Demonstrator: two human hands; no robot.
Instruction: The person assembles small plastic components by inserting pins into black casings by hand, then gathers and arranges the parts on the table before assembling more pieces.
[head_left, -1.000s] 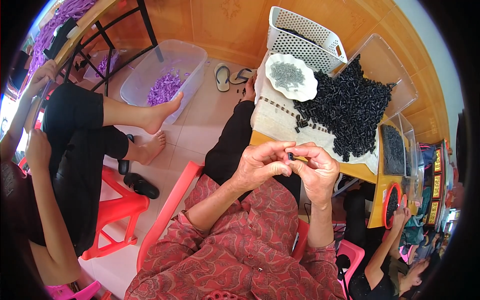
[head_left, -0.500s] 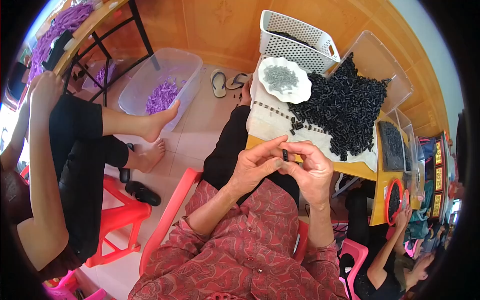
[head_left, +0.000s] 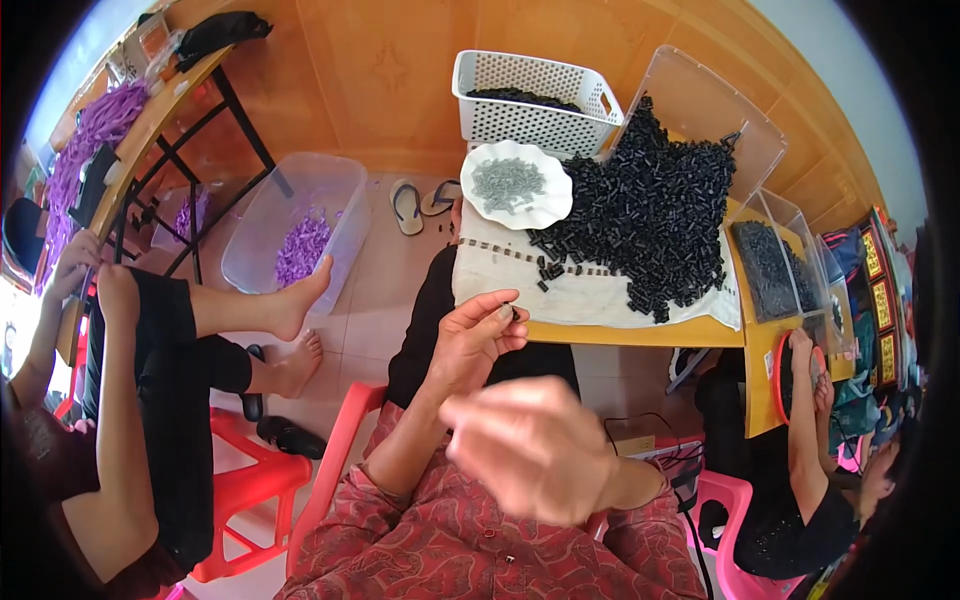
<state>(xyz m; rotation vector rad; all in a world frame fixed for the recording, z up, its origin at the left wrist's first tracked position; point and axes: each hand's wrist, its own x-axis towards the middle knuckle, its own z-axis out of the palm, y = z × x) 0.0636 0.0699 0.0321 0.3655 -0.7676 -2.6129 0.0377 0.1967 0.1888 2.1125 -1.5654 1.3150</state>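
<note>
My left hand [head_left: 468, 345] is closed in a pinch, and a small black tube [head_left: 515, 314] shows at its fingertips. My right hand [head_left: 540, 450] has come away from it and hovers close in front of my chest; motion smears its fingers, so whether they hold anything cannot be told. Beyond my hands, a big heap of short black tubes [head_left: 650, 210] lies on a white cloth [head_left: 500, 280] over the table. A white scalloped dish [head_left: 545, 210] with small grey translucent pieces sits at the heap's left.
Behind the dish stands a white perforated basket [head_left: 520, 125] with black pieces inside. Clear plastic bins [head_left: 770, 140] flank the heap. On the floor at left is a clear tub [head_left: 345, 190] with purple pieces. One person sits at left; another at right handles a red-rimmed tray [head_left: 783, 385].
My right hand has left the black tube and drawn back toward my chest. The left hand has shifted left, keeping the tube. The view has turned slightly; the person at right has moved their hands.
</note>
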